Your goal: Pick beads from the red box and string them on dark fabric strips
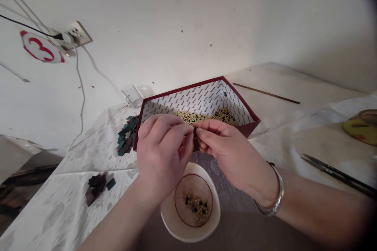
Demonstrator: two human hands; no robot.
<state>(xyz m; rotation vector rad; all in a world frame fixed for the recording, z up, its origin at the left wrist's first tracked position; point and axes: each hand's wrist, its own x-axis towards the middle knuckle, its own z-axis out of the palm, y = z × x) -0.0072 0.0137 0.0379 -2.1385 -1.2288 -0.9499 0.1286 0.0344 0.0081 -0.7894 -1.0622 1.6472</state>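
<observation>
Fingertip to fingertip, my left hand (161,151) and my right hand (232,155) meet above the near edge of a dark red box (188,86). Both are closed in a pinch on a small dark thing between them, mostly hidden by the fingers. Many tan and black beads (225,115) lie inside the box, whose lining is white with printed words. Below my hands stands a white bowl (216,211). A small heap of tan and black beads (197,206) lies in its bottom.
Left of the box are a heap of dark green and brown pieces (127,137) and a clear glass mug (132,96). A smaller pile of dark pieces (96,188) lies nearer. At right are a thin brown stick (266,93), black tweezers (332,170) and a yellow round object (361,127).
</observation>
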